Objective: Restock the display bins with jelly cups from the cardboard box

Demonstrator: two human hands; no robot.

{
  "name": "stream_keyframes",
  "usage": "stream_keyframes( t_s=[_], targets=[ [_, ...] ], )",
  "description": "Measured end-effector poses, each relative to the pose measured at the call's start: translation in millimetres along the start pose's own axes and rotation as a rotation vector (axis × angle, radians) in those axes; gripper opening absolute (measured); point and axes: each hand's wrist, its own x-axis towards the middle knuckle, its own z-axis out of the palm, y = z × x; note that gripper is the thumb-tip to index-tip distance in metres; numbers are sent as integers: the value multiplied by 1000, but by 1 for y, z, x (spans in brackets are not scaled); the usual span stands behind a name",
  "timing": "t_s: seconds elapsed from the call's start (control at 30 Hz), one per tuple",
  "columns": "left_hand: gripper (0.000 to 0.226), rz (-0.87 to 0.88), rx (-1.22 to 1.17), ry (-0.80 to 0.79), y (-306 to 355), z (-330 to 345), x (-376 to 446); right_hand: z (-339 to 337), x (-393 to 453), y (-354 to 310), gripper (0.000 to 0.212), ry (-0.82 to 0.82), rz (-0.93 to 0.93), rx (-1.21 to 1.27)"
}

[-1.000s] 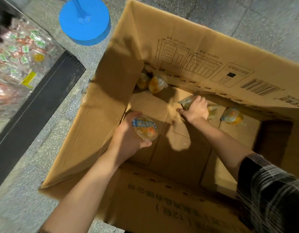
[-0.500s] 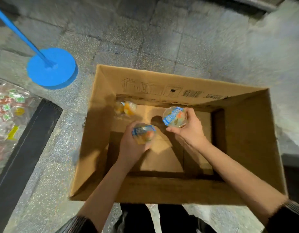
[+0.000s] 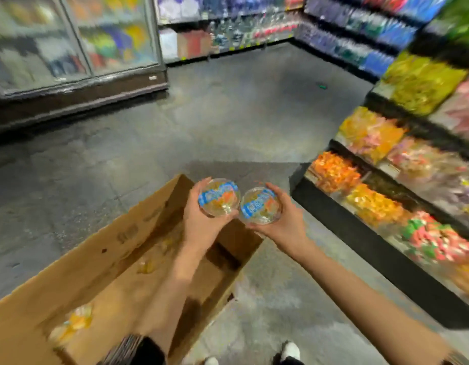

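My left hand (image 3: 201, 222) grips a clear jelly cup (image 3: 219, 197) with a blue label and orange fruit, held up over the far end of the cardboard box (image 3: 101, 259). Right beside it, my right hand (image 3: 286, 219) grips a second jelly cup (image 3: 259, 206) of the same kind; the two cups nearly touch. Inside the open box, a few more jelly cups (image 3: 72, 322) lie at the near left end, blurred. The display bins (image 3: 381, 204) with bright wrapped sweets run along the right, in tiers.
A black plinth (image 3: 359, 243) carries the bins on the right. Glass-door coolers (image 3: 77, 43) stand at the back left, with stocked shelves (image 3: 241, 25) behind. Grey floor (image 3: 228, 122) lies between. My shoes (image 3: 290, 351) show at the bottom.
Both hands have lifted out of the box, each with a jelly cup. My view has swung up from the box to the aisle and the bins on the right.
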Motion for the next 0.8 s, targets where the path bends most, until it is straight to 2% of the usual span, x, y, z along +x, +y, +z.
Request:
stream_keyframes(
  t_s=[0.17,0.33,0.57,0.67,0.8],
  targets=[
    [80,53,17,-331,33,147,9,-127,-22,31,82,286,91,18],
    [83,126,-13,-613,62,314,-22,-279,-51,70,81,512,146,-81],
    [77,204,-84,-895,102,535,-99,-480,-117,125,86,783,201,-186],
    [77,233,-82,-1021,110,608,-123,-553,-149,150,84,931,276,-222],
    [74,217,-77,-1099,113,691,-147,-636,-183,177,85,1049,363,-275]
  ],
)
